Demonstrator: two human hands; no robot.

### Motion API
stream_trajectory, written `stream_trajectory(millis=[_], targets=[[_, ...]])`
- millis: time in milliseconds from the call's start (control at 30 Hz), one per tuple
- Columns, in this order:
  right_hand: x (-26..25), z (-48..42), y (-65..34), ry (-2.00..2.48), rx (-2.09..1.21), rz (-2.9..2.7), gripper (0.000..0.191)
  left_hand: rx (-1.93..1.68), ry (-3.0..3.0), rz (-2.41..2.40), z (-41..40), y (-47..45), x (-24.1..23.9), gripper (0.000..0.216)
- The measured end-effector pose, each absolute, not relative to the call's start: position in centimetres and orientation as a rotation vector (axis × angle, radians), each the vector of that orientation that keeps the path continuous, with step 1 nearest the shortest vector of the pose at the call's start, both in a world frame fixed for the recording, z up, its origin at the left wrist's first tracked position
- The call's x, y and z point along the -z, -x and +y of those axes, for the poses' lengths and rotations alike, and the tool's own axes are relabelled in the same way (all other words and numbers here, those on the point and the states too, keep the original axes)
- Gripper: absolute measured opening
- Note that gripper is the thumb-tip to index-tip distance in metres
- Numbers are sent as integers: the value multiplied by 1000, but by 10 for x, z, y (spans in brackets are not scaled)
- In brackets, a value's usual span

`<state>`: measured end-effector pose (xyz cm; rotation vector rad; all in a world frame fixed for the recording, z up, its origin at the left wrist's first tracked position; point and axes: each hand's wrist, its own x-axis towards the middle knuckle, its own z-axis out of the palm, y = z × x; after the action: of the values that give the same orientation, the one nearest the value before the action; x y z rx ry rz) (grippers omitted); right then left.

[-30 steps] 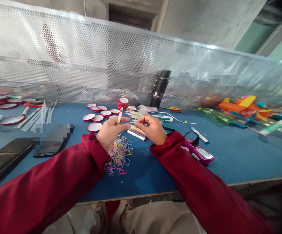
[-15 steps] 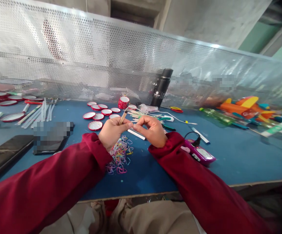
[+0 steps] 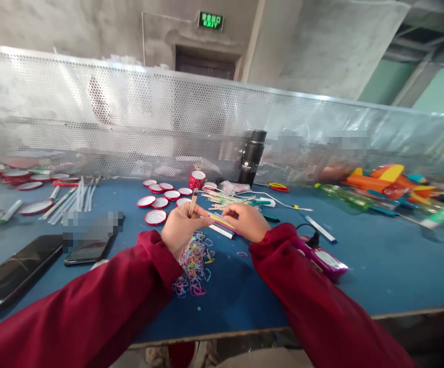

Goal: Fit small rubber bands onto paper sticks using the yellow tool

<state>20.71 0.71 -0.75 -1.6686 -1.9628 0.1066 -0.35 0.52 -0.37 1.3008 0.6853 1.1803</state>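
The left hand is closed around 1 dark-tipped stick, which stands up above the fist, thumb pointing toward the other hand. The right hand has its fingers curled in near the thumb; whether it grips anything I cannot tell. Its fingertips are by a few yellow and purple sticks, with 1 white stick just below them. A heap of rubber bands, too tangled to count, lies beside the left wrist, and 1 pink band lies apart. Beyond the hands are about 10 red-rimmed lids, 1 red cup and 1 black bottle. Farther out are 2 phones at left, and 1 purple device and 1 capped marker at right.
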Motion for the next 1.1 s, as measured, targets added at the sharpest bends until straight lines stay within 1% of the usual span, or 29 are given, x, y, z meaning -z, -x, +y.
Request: stream_trajectory(millis=[100,267,533,733,867,933,1033,1100], targets=[[10,7,-210,1772,-32,-2044,15,-1187,-1292,687,5,4,3,31],[12,7,-215,1941,113,-2083,18,-1169,-1215,722,1,6,-2,27],[15,11,-214,2128,176,-2103,18,-1166,-1155,690,0,6,-3,29],[19,12,-213,2263,183,-2136,17,-1166,-1142,687,0,6,-4,25],[20,12,-214,2168,292,-2094,11,-1159,-1134,703,-1,6,-6,23],[18,12,-215,2086,284,-1989,9,-1163,-1127,706,-1,6,-6,23],[14,14,-217,1865,136,-1751,11,-1179,-1116,704,0,7,-6,23],[12,16,-217,1630,1,-1604,20,-1190,-1117,694,0,7,-5,23]])
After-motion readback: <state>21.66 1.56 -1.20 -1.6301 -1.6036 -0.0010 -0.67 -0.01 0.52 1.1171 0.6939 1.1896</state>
